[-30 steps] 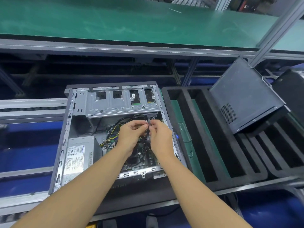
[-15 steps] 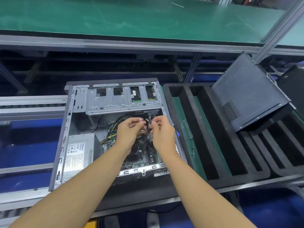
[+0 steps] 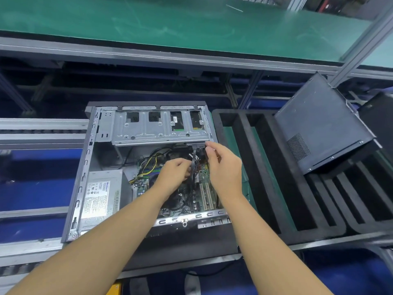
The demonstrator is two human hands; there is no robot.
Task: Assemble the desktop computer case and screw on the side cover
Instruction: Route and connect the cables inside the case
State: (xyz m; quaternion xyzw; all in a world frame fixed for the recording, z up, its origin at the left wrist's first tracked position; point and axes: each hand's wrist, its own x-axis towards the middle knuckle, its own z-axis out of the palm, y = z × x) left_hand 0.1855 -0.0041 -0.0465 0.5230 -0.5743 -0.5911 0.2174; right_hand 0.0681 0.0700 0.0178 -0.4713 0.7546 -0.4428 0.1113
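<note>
The open computer case (image 3: pixel 85 173) lies on its side with the motherboard (image 3: pixel 189 201), the power supply (image 3: pixel 102 194) and the silver drive cage (image 3: pixel 157 126) showing. My left hand (image 3: pixel 174 173) reaches in over the motherboard, its fingers curled round a bundle of black cables (image 3: pixel 193 165). My right hand (image 3: pixel 223 167) is higher and to the right, its fingertips pinching a cable connector (image 3: pixel 200 146) just under the drive cage. The dark side cover (image 3: pixel 323 122) leans tilted at the right.
Black foam trays (image 3: pixel 265 167) with long slots fill the space right of the case. A green-topped shelf (image 3: pixel 170 24) runs across the back on an aluminium frame. Conveyor rails (image 3: pixel 40 133) lie to the left, and another dark case (image 3: pixel 380 122) stands at the far right.
My hands have separated. The right hand moved up and right towards the lower edge of the drive cage; the left hand stays over the motherboard with the cables.
</note>
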